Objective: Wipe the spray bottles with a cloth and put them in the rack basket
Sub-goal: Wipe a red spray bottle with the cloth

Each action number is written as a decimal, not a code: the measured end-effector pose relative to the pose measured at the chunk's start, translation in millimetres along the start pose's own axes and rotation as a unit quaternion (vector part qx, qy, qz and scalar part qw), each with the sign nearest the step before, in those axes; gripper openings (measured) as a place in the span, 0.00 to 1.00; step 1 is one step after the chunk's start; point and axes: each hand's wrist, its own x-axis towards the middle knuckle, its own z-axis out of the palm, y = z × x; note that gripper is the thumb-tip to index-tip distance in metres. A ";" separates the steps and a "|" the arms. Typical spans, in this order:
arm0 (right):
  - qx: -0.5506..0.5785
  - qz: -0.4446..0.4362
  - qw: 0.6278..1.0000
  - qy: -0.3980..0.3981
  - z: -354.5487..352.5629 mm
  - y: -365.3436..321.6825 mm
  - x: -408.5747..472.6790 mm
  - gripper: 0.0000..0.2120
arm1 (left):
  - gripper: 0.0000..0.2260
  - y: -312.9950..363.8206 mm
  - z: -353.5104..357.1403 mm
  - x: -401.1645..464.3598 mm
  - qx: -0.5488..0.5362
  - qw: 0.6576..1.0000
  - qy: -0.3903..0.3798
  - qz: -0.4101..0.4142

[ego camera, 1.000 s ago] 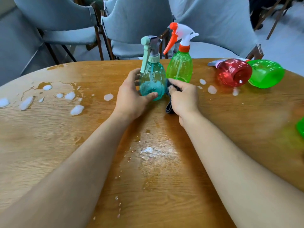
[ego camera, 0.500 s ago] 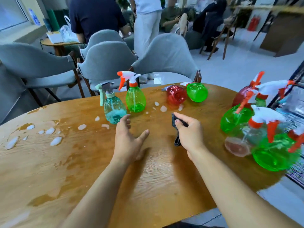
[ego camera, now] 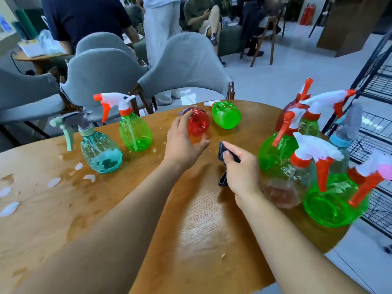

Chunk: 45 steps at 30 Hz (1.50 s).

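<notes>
red bottle [ego camera: 198, 124] now under left hand's [ego camera: 182, 143] loose fingers, right hand [ego camera: 241, 172] gripping cloth [ego camera: 222, 151]

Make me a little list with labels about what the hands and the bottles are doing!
left hand: left hand reaches to the red spray bottle lying on its side, fingers spread around it, grip not closed
right hand: right hand holds the dark cloth
standing at left: teal spray bottle and green spray bottle, upright
lying down: another green bottle beside the red one
at right: cluster of upright spray bottles by the black wire rack
table: wooden table, wet, with foam patches
</notes>
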 end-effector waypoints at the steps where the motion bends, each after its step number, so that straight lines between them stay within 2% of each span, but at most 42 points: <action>1: 0.004 0.000 1.000 0.008 2.2 3.0 4.4 0.15 | 0.42 -1.3 6.3 12.0 0.022 1.000 -0.005 0.005; 6: 0.009 -0.008 1.000 0.020 11.0 14.0 21.0 0.15 | 0.43 -7.7 29.9 58.2 0.069 0.997 -0.023 -0.032; 16: 0.004 -0.011 1.000 0.006 13.4 7.9 21.9 0.15 | 0.40 -14.9 22.7 62.5 0.025 0.999 0.023 -0.018; 24: 0.053 0.040 0.994 -0.084 16.4 -28.8 -49.8 0.16 | 0.33 4.8 -50.9 -30.7 -0.120 0.987 0.099 0.027; 26: 0.100 0.091 0.984 -0.117 17.2 -40.2 -80.5 0.18 | 0.30 14.0 -70.0 -60.8 -0.172 0.979 0.111 0.008; 30: 0.182 0.210 0.949 -0.148 18.4 -56.8 -140.8 0.13 | 0.29 27.4 -99.0 -126.8 -0.289 0.946 0.129 -0.069; 37: 0.252 0.282 0.910 -0.171 23.7 -84.4 -223.6 0.12 | 0.28 35.4 -141.6 -239.5 -0.409 0.889 0.147 -0.146; 40: 0.223 0.256 0.926 -0.168 24.9 -86.7 -244.5 0.12 | 0.35 15.2 -153.9 -270.0 -0.424 0.876 0.157 -0.168; 45: 0.112 0.105 0.971 -0.184 31.1 -94.7 -273.5 0.15 | 0.37 -23.8 -173.4 -306.0 -0.479 0.856 0.109 -0.162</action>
